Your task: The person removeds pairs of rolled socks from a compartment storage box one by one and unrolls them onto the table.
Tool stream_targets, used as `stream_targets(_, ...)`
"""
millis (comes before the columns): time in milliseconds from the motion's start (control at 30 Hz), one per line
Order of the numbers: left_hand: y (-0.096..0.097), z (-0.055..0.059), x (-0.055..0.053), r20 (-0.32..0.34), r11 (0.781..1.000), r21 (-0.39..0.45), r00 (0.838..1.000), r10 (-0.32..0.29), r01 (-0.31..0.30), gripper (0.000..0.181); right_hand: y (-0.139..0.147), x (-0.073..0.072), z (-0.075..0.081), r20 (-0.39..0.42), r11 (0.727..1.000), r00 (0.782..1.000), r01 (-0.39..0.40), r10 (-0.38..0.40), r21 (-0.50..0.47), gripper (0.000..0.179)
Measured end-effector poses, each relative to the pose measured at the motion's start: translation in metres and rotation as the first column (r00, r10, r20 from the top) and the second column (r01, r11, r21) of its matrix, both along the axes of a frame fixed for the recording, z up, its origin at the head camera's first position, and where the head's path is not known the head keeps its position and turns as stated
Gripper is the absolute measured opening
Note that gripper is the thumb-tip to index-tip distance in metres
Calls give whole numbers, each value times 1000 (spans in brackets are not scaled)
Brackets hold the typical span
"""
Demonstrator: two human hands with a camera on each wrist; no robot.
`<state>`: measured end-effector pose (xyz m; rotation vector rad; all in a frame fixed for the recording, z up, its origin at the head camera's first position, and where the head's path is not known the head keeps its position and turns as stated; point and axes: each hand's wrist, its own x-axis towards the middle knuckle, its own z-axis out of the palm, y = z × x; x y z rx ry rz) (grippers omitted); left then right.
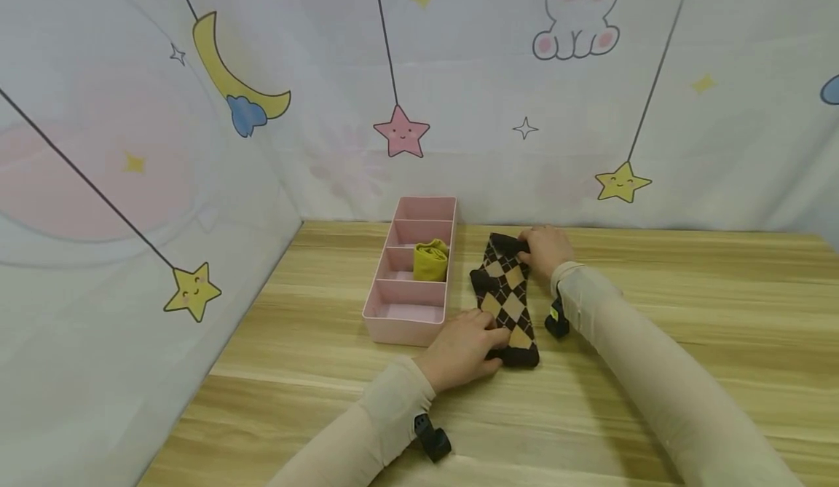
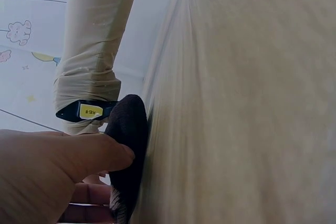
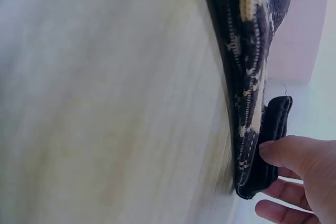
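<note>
A black-and-tan argyle sock (image 1: pixel 513 305) lies lengthwise on the table, its dark heel sticking out to the left. At the near end, my left hand (image 1: pixel 464 347) pinches the dark toe (image 2: pixel 128 129), with the thumb on one side and fingers partly hidden behind it. My right hand (image 1: pixel 548 250) is at the far end, where its thumb and fingers pinch the black cuff (image 3: pixel 273 129). The cuff edge stands up from the table in the right wrist view. Whether one sock or two stacked lie there, I cannot tell.
Left of the sock stands a pink divided box (image 1: pixel 408 333) with several compartments in a row. A rolled yellow-green cloth item (image 1: pixel 430 261) sits in one of them. The wooden table (image 1: pixel 282 341) meets a printed fabric backdrop (image 1: pixel 485 181) at its far edge.
</note>
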<state>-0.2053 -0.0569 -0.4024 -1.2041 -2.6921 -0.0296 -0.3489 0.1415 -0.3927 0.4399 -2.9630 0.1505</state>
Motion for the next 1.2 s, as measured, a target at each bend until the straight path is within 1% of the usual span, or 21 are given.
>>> stream_targets(267,-1,1,-1,0,1000,-1,1000,2,-2,21,-1,-3,4,2,999,1000,15,-15,-28,35)
stream_targets(567,-1,1,-1,-13,1000,-2,1000,2,-2,21,5,-14,7,-28,993,999,18,-22,-117,31)
stream_targets(767,0,-1,-1,-2,1000,1,1000,0,0,22,9,-19,5,47,977,998,56,-47,-208,31)
stream_targets(867,0,-1,0,0,1000,-1,1000,3,-3,22,10,-21,6,97,966,994,76,-53,-249,32)
stream_targets(967,0,-1,0,0,1000,-5,1000,2,-2,22,12,-25,6,130,953,990,92,-56,-287,32)
stream_targets(1067,0,0,0,-1,1000,-8,1000,-1,1,23,13,-31,3,133,950,989,98,-61,-298,31)
stream_targets(1200,0,-1,0,1,1000,-9,1000,-2,2,23,13,-38,0,128,953,990,96,-61,-287,31)
